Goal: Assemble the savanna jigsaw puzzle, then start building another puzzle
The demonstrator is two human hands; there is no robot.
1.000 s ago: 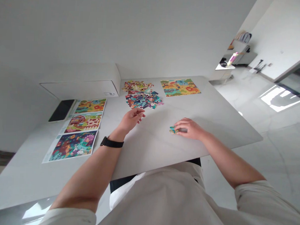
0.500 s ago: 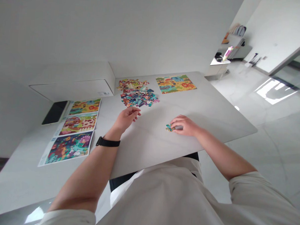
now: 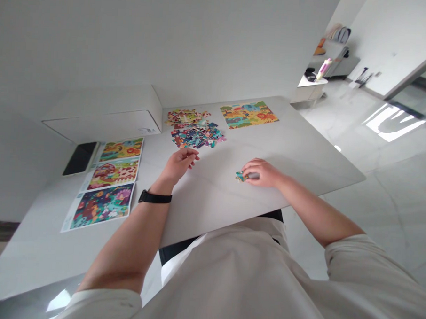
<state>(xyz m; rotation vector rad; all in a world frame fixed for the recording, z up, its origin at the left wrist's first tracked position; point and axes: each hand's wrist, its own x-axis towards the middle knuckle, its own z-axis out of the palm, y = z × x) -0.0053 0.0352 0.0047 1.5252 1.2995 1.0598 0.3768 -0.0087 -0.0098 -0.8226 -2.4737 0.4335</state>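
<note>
- White carton (image 3: 105,115) sat closed at the far left edge of the tabletop (image 3: 304,168); contents hidden.
- Left hand (image 3: 179,165): fingers curled and pressed together, just short of the heap of jigsaw pieces (image 3: 198,136). Couldn't tell if they held anything.
- Right hand (image 3: 260,173): fingers pinching a small jigsaw piece (image 3: 240,176) down on the tabletop, mid-table, well right of the heap.
- Second heap (image 3: 186,117) lay just behind the first, toward the far edge.
- Picture sheet (image 3: 249,115) lay by the far edge; three more picture sheets (image 3: 113,171) ran down the left side.
- Versus previous frame: view tilted slightly; right hand stayed on the piece, heaps unchanged.
</note>
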